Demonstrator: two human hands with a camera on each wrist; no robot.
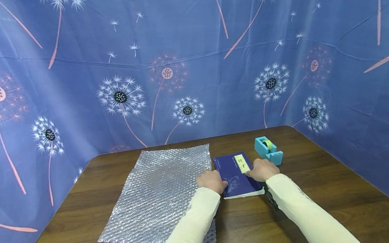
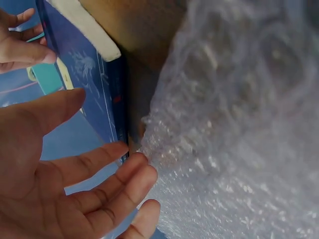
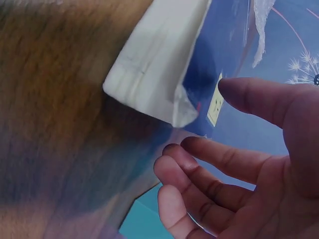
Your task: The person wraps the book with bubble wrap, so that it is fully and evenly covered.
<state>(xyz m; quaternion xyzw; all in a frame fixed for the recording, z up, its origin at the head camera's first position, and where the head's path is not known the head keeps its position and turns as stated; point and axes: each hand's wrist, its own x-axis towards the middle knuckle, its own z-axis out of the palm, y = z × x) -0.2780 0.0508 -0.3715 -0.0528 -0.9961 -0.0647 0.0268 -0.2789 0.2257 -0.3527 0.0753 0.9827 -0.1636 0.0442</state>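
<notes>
Item: blue book (image 1: 237, 174), closed, lying flat on the brown wooden surface (image 1: 321, 188), cover up with a pale yellow title label; position roughly centre, at 3 o'clock of the bubble wrap sheet (image 1: 162, 193), its left edge just beside the sheet's right edge; in the left wrist view the two lie edge to edge with a narrow strip of wood between, whether touching cannot be told.

Left hand (image 1: 211, 180): at the book's 9 o'clock edge, over the seam with the bubble wrap; grip loose, fingers (image 2: 107, 186) straight and spread, tips at the book's edge, nothing clasped.

Right hand (image 1: 261, 169): at the book's 3 o'clock edge, near the label; grip likewise open, fingers (image 3: 209, 169) only gently bent, thumb extended toward the cover, not curled round the book; actual contact cannot be told.

Both arms in cream sleeves (image 1: 195, 223).

Item: teal tape dispenser (image 1: 268, 151), holding a yellowish roll, at 1 o'clock of the book, just beyond the right hand, apart from the book.

Surround: blue cloth backdrop (image 1: 190, 61) printed with dandelions, enclosing the surface at 9, 12 and 3 o'clock.
</notes>
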